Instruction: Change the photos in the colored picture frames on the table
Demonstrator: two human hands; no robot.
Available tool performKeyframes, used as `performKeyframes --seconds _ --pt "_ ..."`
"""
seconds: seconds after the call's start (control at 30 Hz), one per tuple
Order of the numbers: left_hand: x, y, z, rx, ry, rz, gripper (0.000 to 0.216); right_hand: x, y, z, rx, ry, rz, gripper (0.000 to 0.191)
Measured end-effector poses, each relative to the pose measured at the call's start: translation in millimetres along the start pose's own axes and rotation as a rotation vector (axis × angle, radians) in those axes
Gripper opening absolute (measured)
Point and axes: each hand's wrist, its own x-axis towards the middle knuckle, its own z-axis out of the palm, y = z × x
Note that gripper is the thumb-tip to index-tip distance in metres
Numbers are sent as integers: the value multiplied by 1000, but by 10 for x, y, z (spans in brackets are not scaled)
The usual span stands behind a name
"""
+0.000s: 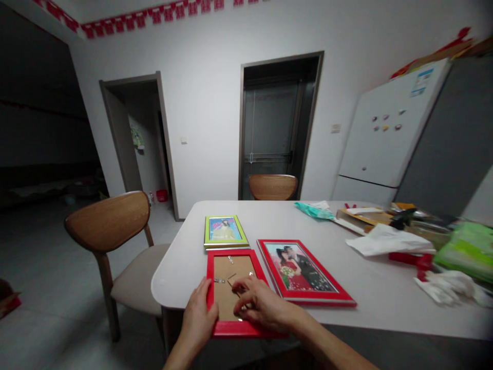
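Observation:
A red picture frame (pixel 227 329) lies face down at the table's near edge, its brown backing board (pixel 223 303) upward. Metal clips sit along the backing's sides, among them a left clip (pixel 219 280) and a top clip (pixel 230 259). My left hand (pixel 200 311) grips the frame's left side, thumb on the red rim. Over the lower right of the backing, my right hand (pixel 256 303) has its fingers curled in beside a bottom clip (pixel 240 319); what they pinch, if anything, is hidden. A thin stand (pixel 232 280) shows partly above those fingers.
A red-framed couple picture (pixel 302 270) lies to the right, a yellow-green framed picture (pixel 224 231) just behind. White paper (pixel 389 240), white gloves (pixel 454 288), a green package (pixel 468 252) and a teal packet (pixel 314 209) clutter the right side. A wooden chair (pixel 110 221) stands at left.

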Motion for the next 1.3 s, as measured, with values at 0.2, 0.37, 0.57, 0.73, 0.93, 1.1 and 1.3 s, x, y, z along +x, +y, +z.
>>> performKeyframes --seconds 0.2,0.37,0.57,0.73,0.93,1.1,1.3 --pt "-6 -12 13 -16 16 16 53 19 -39 68 -24 105 59 12" --pt "-16 -38 39 3 25 28 53 139 -11 91 1 192 69 18" --pt "-4 -45 50 28 24 27 53 537 14 246 -146 264 165 22" --pt "-5 -17 34 56 5 27 54 717 -8 344 -262 267 280 23" --pt "-45 5 43 60 0 13 53 701 198 298 -306 319 341 25" --pt "-55 47 34 59 -11 6 52 698 418 227 -333 350 440 27" --pt "-46 95 42 67 -34 10 53 738 462 220 -305 337 469 29"
